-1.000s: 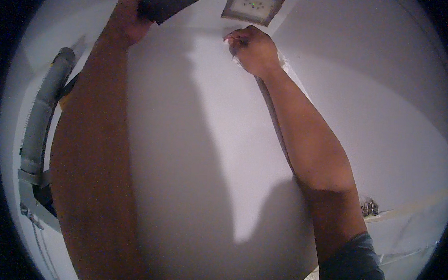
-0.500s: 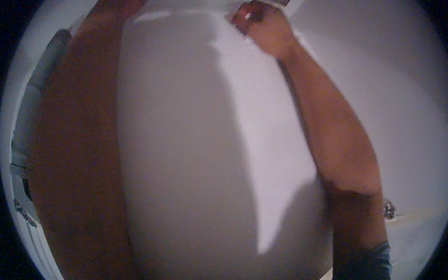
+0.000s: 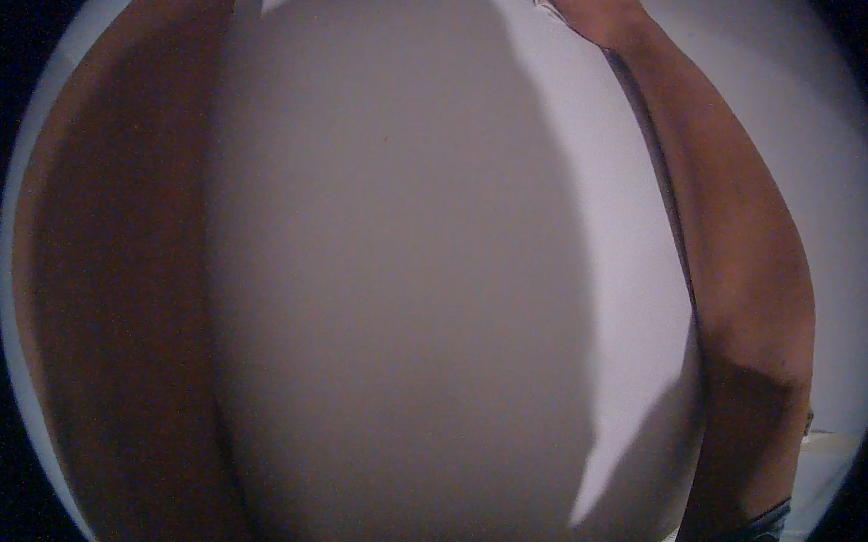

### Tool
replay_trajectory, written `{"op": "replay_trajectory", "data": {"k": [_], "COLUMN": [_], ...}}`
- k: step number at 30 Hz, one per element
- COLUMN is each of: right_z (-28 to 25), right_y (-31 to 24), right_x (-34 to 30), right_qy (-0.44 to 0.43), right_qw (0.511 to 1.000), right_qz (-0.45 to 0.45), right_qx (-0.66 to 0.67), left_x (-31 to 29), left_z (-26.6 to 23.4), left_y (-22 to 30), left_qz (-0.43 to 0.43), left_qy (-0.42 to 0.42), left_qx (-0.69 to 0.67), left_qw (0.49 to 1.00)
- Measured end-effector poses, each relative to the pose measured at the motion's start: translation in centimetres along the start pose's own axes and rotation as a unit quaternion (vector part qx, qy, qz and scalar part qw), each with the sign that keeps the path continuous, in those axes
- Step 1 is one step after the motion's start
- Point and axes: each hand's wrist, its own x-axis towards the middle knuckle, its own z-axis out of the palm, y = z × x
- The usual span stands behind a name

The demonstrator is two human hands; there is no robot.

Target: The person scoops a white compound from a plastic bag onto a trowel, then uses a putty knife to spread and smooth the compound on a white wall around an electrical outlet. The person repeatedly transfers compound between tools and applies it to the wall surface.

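A broad, smooth white surface fills the middle, like a wall or large panel; I cannot tell which. A large soft shadow covers most of it, with a bright strip along its right side. My left forearm runs up its left side, and that hand is beyond the top edge. On the right, my other forearm reaches upward to my right hand, which is cut off at the top with its fingers hidden. A small crumpled whitish edge shows beside that hand; what it belongs to is unclear.
Right of my right arm stands a plain greyish-white wall. Low down there, a pale ledge and a small fitting partly show behind the elbow. A dark sleeve covers my right upper arm.
My right hand, seen earlier with curled fingers near the top, has moved up and right, mostly out of view. The white surface fills more of the picture, and the grey object at far left is hidden.
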Motion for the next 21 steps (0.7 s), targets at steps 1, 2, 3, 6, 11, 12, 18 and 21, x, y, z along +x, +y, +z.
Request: {"op": "replay_trajectory", "data": {"k": [1,2,3,6,11,12,18,21], "right_z": [-0.1,-0.1,-1.0,-2.8,0.3,-1.4,-5.6,-6.4], "right_y": [-0.5,-0.7,-0.6,0.8,3.4,-0.3,4.2,-3.5], "right_x": [-0.1,-0.1,-0.3,-0.6,0.8,-0.1,2.9,0.8], "right_qy": [-0.019,-0.019,-0.019,-0.027,0.048,-0.018,0.086,0.039], "right_qw": [0.999,0.999,0.999,0.999,0.994,0.997,0.988,0.995], "right_qz": [0.031,0.029,0.031,0.04,-0.039,-0.033,-0.033,0.009], "right_qx": [0.034,0.035,0.021,-0.003,-0.09,-0.068,-0.124,-0.087], "left_x": [0.1,0.2,0.8,2.8,2.6,2.3,5.3,2.6], "left_z": [0.1,0.2,0.7,2.6,2.5,1.6,2.8,0.6], "left_y": [-0.1,-0.1,-0.1,-0.2,1.6,2.2,5.2,4.8], "left_qz": [-0.006,-0.012,-0.012,-0.063,-0.129,-0.12,-0.045,-0.093], "left_qy": [0.004,0.009,0.002,0.003,-0.052,-0.03,0.0,0.022], "left_qx": [0.051,0.103,0.146,0.137,0.207,0.22,0.259,0.256], "left_qw": [0.999,0.995,0.989,0.988,0.968,0.968,0.965,0.962]}}
